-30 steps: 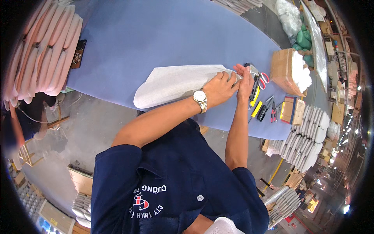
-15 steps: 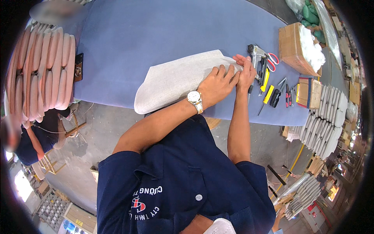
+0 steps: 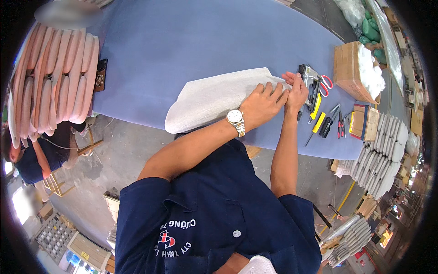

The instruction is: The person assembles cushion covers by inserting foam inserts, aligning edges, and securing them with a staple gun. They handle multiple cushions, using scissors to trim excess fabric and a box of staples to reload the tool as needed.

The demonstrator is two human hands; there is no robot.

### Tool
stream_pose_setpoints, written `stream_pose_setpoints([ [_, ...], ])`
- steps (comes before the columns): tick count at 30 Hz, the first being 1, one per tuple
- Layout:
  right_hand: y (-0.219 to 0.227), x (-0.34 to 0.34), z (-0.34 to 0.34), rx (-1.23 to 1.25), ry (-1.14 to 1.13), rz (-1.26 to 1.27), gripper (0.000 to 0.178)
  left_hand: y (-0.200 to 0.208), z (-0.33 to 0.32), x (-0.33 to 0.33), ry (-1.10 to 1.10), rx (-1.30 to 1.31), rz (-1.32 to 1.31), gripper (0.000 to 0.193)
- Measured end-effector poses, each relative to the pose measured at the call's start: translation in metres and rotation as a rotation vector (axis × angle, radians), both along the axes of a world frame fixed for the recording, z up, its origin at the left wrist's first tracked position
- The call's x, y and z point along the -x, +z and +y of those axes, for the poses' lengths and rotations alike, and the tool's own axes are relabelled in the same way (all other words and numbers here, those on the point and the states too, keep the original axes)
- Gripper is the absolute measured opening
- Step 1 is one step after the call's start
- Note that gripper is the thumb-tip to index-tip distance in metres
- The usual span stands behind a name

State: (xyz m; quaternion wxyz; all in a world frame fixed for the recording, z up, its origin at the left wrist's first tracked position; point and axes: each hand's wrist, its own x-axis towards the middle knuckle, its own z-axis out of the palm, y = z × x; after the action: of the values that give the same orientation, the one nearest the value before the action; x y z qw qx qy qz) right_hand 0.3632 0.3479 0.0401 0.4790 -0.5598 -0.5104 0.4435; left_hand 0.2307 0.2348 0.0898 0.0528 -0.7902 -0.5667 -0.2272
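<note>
Pressing over the narrow right end of a pale fabric piece [image 3: 207, 97], the left grip [image 3: 260, 106] has its fingers curved and slightly spread; the right grip [image 3: 295, 91] meets it at that tip, fingers close together, though whether it pinches the cloth I cannot tell. The piece lies mid-frame along the near edge of the blue counter [image 3: 191, 41], its broad lower-left end at or just over that edge. With both grips at one end, the broad end looks unheld, so a tug could swing it askew, and uneven pressure would likely crease the cloth by the fingertips. Right of centre, the staple gun [image 3: 310, 74] lies just beside the right grip: an outward knock could shove it into the scissors [image 3: 330, 84]. The yellow cutter [image 3: 315, 108] below is another hazard; were its blade out, which I cannot tell, a straying forearm might get nicked.
</note>
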Motion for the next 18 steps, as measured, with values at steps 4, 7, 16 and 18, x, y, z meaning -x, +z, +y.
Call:
stream_pose_setpoints([
  [4, -0.004, 0.005, 0.005, 0.014, -0.047, -0.011, 0.043, 0.006, -0.007, 0.017, 0.037, 0.106, 0.009, 0.055],
  [7, -0.006, 0.006, 0.013, 0.034, -0.055, -0.034, 0.042, 0.022, -0.035, 0.054, 0.100, 0.296, -0.083, 0.070],
  [16, -0.004, -0.004, 0.039, 0.243, -0.013, 0.214, 0.037, -0.019, -0.170, 0.170, 0.389, 0.369, -0.496, 0.083],
  [18, -0.021, -0.010, 0.043, 0.286, 0.030, 0.387, 0.039, -0.041, -0.183, 0.174, 0.370, 0.306, -0.562, 0.084],
])
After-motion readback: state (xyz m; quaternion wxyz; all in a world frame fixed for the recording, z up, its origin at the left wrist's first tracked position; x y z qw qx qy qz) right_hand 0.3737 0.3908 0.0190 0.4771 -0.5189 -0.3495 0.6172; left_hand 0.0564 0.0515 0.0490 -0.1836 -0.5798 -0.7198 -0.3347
